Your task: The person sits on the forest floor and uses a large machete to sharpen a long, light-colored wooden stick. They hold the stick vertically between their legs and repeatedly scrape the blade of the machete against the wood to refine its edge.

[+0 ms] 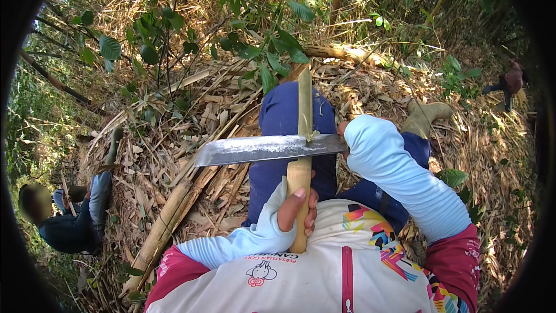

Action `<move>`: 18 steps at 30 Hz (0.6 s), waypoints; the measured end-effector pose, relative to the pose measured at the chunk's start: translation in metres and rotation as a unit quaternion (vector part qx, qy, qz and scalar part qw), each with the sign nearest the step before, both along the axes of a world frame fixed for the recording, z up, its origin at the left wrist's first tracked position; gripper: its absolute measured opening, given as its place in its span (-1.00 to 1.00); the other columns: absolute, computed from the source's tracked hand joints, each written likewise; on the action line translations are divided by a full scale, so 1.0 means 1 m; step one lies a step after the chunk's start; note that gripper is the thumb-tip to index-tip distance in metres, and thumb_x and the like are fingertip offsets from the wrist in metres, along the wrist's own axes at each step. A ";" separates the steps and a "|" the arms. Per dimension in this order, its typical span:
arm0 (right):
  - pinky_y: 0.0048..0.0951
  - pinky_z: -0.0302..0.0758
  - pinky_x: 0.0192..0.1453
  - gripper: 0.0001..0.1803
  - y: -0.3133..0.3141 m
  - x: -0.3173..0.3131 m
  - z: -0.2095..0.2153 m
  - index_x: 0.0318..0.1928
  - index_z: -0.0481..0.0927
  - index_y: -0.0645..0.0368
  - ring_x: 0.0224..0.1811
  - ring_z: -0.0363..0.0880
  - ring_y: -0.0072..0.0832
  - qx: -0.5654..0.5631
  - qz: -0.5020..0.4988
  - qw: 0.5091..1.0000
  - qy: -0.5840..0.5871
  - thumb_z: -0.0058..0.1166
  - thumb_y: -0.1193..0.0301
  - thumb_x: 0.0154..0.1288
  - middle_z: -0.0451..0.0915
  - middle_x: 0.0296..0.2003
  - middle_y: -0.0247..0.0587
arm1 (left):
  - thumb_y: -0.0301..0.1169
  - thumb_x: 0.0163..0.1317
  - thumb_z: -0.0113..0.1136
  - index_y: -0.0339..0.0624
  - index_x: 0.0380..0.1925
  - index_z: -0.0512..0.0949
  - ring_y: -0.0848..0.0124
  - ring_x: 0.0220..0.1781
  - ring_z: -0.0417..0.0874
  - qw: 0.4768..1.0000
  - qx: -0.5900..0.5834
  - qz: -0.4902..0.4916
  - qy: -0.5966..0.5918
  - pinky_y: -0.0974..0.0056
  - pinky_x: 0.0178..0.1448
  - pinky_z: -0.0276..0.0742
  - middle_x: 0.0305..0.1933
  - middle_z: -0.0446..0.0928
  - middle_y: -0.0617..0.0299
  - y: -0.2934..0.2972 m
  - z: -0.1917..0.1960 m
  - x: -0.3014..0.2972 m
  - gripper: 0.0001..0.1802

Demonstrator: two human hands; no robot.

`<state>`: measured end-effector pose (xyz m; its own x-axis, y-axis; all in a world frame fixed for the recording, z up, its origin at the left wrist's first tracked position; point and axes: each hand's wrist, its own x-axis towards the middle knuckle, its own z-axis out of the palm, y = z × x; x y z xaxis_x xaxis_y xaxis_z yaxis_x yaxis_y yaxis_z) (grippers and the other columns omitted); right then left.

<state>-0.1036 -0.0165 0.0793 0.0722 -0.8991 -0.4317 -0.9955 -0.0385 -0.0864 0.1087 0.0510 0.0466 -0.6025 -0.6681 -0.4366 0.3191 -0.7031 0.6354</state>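
Observation:
My left hand [296, 208] grips the lower part of a pale bamboo strip [304, 104], which stands upright in front of my chest and over my blue-trousered knee. My right hand [343, 133], mostly hidden behind its light blue sleeve, holds the handle of a broad steel knife [260, 148]. The blade lies level across the bamboo strip, its tip pointing left, and it meets the strip about halfway up. Both arms wear light blue sleeves under a white and red shirt.
Dry bamboo leaves and split bamboo stalks [174, 208] cover the sloping ground. A seated person [75, 220] is at the lower left, another person [509, 84] stands at the far right. Green shrubs [162, 35] grow beyond. My boot [425, 115] rests ahead.

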 end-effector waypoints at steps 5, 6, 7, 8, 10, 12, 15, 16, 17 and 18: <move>-0.08 0.52 -0.12 -0.65 0.009 0.008 0.007 -0.06 0.52 0.03 -0.15 0.64 -0.09 0.071 0.046 0.996 -0.011 0.10 0.32 0.10 0.65 -0.27 -0.09 | -0.12 0.38 -0.12 -0.21 -0.01 0.27 0.45 -0.53 0.37 1.000 0.007 -0.004 -0.028 0.35 -0.46 0.38 -0.40 0.35 0.18 0.000 0.007 -0.003 -0.61; -0.03 0.49 -0.08 -0.61 0.008 0.012 0.012 0.00 0.49 0.02 -0.13 0.64 -0.10 0.106 0.045 0.993 -0.005 0.10 0.31 0.10 0.65 -0.23 -0.11 | -0.10 0.38 -0.14 -0.20 -0.10 0.29 0.45 -0.55 0.36 0.999 -0.004 -0.022 -0.029 0.35 -0.47 0.37 -0.45 0.34 0.18 -0.001 0.005 -0.002 -0.63; -0.01 0.48 -0.06 -0.60 0.012 0.013 0.013 0.01 0.49 0.01 -0.12 0.64 -0.11 0.089 0.048 0.995 -0.004 0.09 0.30 0.11 0.65 -0.22 -0.11 | -0.07 0.38 -0.15 -0.19 -0.19 0.31 0.44 -0.57 0.36 0.999 -0.015 -0.042 -0.029 0.36 -0.48 0.36 -0.51 0.34 0.19 -0.002 0.002 0.001 -0.63; 0.00 0.47 -0.05 -0.59 0.018 0.015 0.013 0.02 0.48 0.01 -0.12 0.64 -0.11 0.072 0.052 0.996 -0.003 0.09 0.30 0.11 0.65 -0.21 -0.12 | -0.05 0.38 -0.17 -0.18 -0.28 0.33 0.44 -0.59 0.35 0.997 -0.025 -0.063 -0.029 0.36 -0.48 0.34 -0.56 0.34 0.20 -0.002 0.000 0.002 -0.62; 0.03 0.45 -0.03 -0.56 0.020 0.016 0.015 0.06 0.47 -0.01 -0.11 0.64 -0.12 0.071 0.054 0.996 0.003 0.07 0.27 0.13 0.65 -0.20 -0.13 | -0.03 0.38 -0.19 -0.15 -0.38 0.32 0.43 -0.61 0.35 0.997 -0.019 -0.046 -0.054 0.38 -0.49 0.32 -0.65 0.30 0.22 -0.001 0.005 -0.002 -0.60; -0.09 0.49 -0.10 -0.59 0.025 0.015 0.004 -0.11 0.56 0.01 -0.24 0.63 -0.08 -0.006 0.038 0.999 -0.020 0.20 0.24 -0.05 0.63 -0.37 -0.09 | -0.04 0.38 -0.18 -0.16 -0.36 0.32 0.43 -0.61 0.35 0.998 -0.014 -0.044 -0.046 0.38 -0.49 0.32 -0.65 0.30 0.22 -0.001 0.003 -0.003 -0.61; -0.16 0.52 -0.14 -0.60 0.020 0.010 0.001 -0.17 0.60 0.04 -0.29 0.63 -0.07 -0.048 0.030 0.998 -0.041 0.28 0.25 -0.10 0.63 -0.43 -0.07 | -0.10 0.38 -0.14 -0.21 -0.10 0.31 0.44 -0.57 0.36 0.999 -0.003 -0.030 -0.014 0.37 -0.48 0.36 -0.51 0.34 0.19 -0.001 -0.003 0.001 -0.63; -0.17 0.53 -0.15 -0.59 0.018 0.008 0.001 -0.15 0.60 0.05 -0.28 0.64 -0.07 -0.050 0.029 0.997 -0.044 0.29 0.26 -0.09 0.63 -0.41 -0.07 | -0.13 0.38 -0.12 -0.21 0.00 0.27 0.45 -0.56 0.37 1.000 0.002 -0.009 -0.020 0.37 -0.48 0.37 -0.45 0.35 0.18 -0.001 0.002 -0.002 -0.60; -0.18 0.54 -0.15 -0.59 0.018 0.006 -0.001 -0.14 0.60 0.06 -0.27 0.64 -0.08 -0.072 0.015 0.996 -0.058 0.30 0.27 -0.07 0.63 -0.40 -0.07 | -0.15 0.38 -0.11 -0.21 0.08 0.22 0.45 -0.55 0.37 1.000 0.005 -0.001 -0.017 0.36 -0.47 0.38 -0.41 0.34 0.18 -0.001 0.002 -0.002 -0.57; -0.18 0.55 -0.15 -0.58 0.019 0.003 -0.003 -0.12 0.59 0.06 -0.26 0.64 -0.08 -0.094 0.001 0.993 -0.072 0.30 0.27 -0.06 0.64 -0.38 -0.07 | -0.18 0.38 -0.10 -0.21 0.17 0.17 0.45 -0.53 0.38 1.000 0.009 0.007 -0.014 0.36 -0.47 0.39 -0.36 0.34 0.18 -0.001 0.002 -0.002 -0.52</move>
